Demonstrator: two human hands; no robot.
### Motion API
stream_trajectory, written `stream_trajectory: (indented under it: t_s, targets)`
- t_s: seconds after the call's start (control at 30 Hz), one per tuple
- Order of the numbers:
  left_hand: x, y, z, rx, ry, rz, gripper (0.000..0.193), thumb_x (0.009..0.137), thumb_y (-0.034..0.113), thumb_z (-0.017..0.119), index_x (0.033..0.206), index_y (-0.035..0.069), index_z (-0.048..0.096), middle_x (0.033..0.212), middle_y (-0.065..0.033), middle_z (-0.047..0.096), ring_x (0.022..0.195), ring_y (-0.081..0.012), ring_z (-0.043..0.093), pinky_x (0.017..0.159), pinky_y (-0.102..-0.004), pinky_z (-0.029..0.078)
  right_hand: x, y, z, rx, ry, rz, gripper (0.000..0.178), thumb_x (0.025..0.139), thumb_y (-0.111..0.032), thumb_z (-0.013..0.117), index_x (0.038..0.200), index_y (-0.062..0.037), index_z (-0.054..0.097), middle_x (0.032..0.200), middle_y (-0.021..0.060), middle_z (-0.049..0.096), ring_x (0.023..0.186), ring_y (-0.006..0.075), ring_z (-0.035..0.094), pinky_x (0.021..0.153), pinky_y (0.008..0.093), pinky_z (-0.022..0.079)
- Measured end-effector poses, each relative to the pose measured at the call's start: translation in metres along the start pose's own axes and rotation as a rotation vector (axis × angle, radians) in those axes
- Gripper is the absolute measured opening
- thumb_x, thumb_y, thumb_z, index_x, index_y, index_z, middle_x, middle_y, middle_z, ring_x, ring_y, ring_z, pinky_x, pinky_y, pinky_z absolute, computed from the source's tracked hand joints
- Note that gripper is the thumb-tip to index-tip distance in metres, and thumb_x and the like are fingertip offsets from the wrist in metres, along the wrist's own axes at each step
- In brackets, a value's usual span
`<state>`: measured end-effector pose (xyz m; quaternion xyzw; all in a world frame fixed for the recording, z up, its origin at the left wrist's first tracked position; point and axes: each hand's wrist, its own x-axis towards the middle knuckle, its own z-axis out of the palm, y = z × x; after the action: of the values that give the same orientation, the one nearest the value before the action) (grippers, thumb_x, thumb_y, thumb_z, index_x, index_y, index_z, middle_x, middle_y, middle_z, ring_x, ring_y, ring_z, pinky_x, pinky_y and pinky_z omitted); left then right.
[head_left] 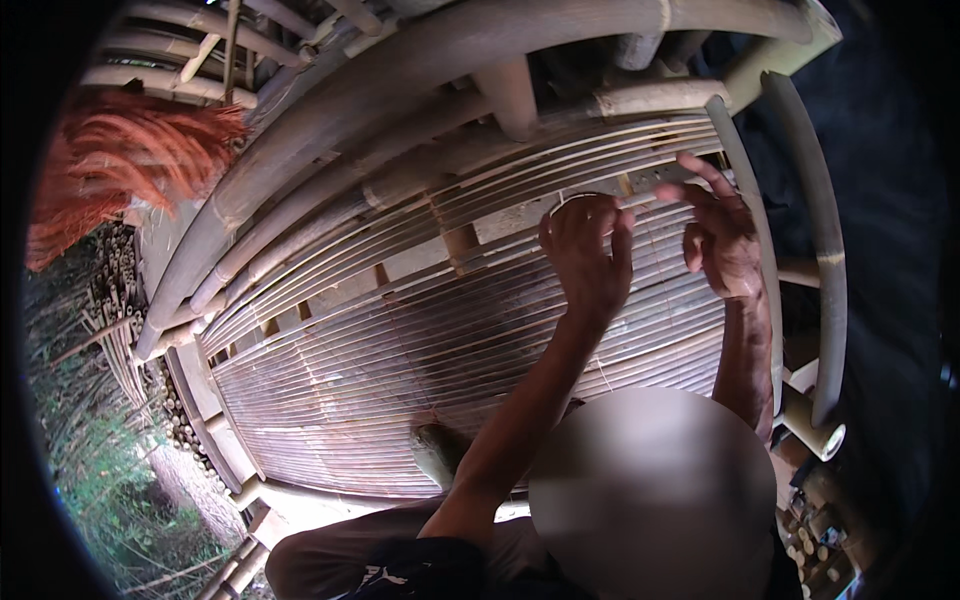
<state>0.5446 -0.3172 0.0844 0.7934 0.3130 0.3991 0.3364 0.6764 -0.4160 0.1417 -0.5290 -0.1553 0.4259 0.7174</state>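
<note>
Both my hands are over the far right part of a bamboo bench seat [480, 350] made of many thin slats. My left hand [590, 245] is closed, its fingers curled at the far slats, with a thin pale strand [572, 197] at the fingertips. Just to its right, my right hand [722, 235] has its fingers apart and nothing visible in them. Between the far slats [480, 180] and the closely laid near ones runs a gap, where short crosspieces [460, 245] show underneath.
Thick bamboo rails [400, 90] curve along the bench's far side, and a bamboo post [830, 270] bounds its right. Red-orange fibres [130, 160] hang at the upper left. Bamboo poles [120, 275] are piled at the left, and cut pieces [815, 540] lie at the lower right.
</note>
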Motion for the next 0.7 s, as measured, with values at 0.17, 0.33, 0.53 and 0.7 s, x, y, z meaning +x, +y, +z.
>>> stream_trajectory:
  t_s: [0.17, 0.33, 0.53, 0.7]
  targets:
    - [0.023, 0.058, -0.059, -0.362, -0.240, 0.134, 0.016, 0.091, 0.017, 0.064, 0.099, 0.005, 0.069, 0.098, -0.0118, 0.070, 0.091, -0.0228, 0.067, 0.082, -0.0351, 0.052, -0.014, 0.038, -0.034, -1.122, -0.091, -0.122, 0.064, 0.082, -0.011, 0.073, 0.140, -0.0088, 0.047, 0.103, 0.0055, 0.065, 0.083, 0.0121, 0.061, 0.074, 0.0275, 0.053]
    - [0.022, -0.044, -0.042, 0.133, -0.365, 0.023, 0.035, 0.097, 0.030, 0.055, 0.117, 0.003, 0.063, 0.098, -0.0169, 0.071, 0.091, -0.0312, 0.069, 0.083, -0.0431, 0.054, -0.118, -0.082, -0.172, -1.483, 0.715, -0.202, 0.040, 0.087, -0.003, 0.061, 0.128, -0.0040, 0.057, 0.098, 0.0077, 0.064, 0.085, 0.0165, 0.060, 0.080, 0.0317, 0.050]
    - [0.006, -0.089, 0.043, 0.319, -0.599, -0.054, 0.027, 0.097, 0.035, 0.053, 0.099, 0.013, 0.068, 0.090, -0.0129, 0.070, 0.085, -0.0311, 0.068, 0.074, -0.0428, 0.053, -0.335, -0.204, -0.319, -1.772, 1.105, 0.091, 0.038, 0.088, -0.008, 0.062, 0.126, -0.0046, 0.059, 0.103, 0.0092, 0.065, 0.092, 0.0187, 0.060, 0.085, 0.0337, 0.049]
    - [0.010, -0.078, 0.060, 0.376, -0.598, -0.160, 0.040, 0.095, 0.047, 0.052, 0.077, 0.016, 0.066, 0.074, -0.0106, 0.069, 0.072, -0.0323, 0.068, 0.074, -0.0497, 0.043, -0.440, -0.211, -0.355, -1.664, 1.296, 0.358, 0.036, 0.089, -0.012, 0.062, 0.125, -0.0051, 0.060, 0.107, 0.0104, 0.065, 0.097, 0.0205, 0.061, 0.089, 0.0353, 0.048]
